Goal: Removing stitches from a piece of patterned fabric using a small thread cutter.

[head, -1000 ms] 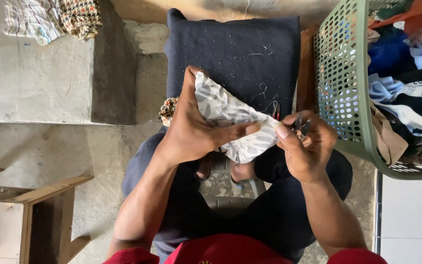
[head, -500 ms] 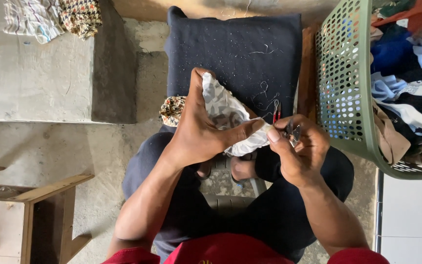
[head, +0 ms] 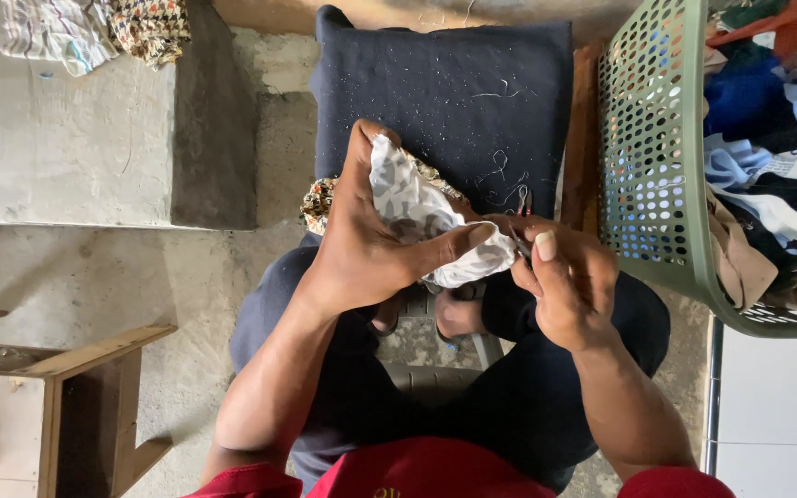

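Patterned cloth (head: 417, 217) between both hands, fingers (head: 458, 242) pinching.

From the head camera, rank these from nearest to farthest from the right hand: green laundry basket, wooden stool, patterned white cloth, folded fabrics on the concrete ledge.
1. patterned white cloth, touching the right hand.
2. green laundry basket, just beyond that hand at the frame's right.
3. wooden stool, lower left.
4. folded fabrics, top-left corner.

Both hands raised together, left hand (head: 371, 254) clenched, right hand (head: 565, 286) fingers pinched.
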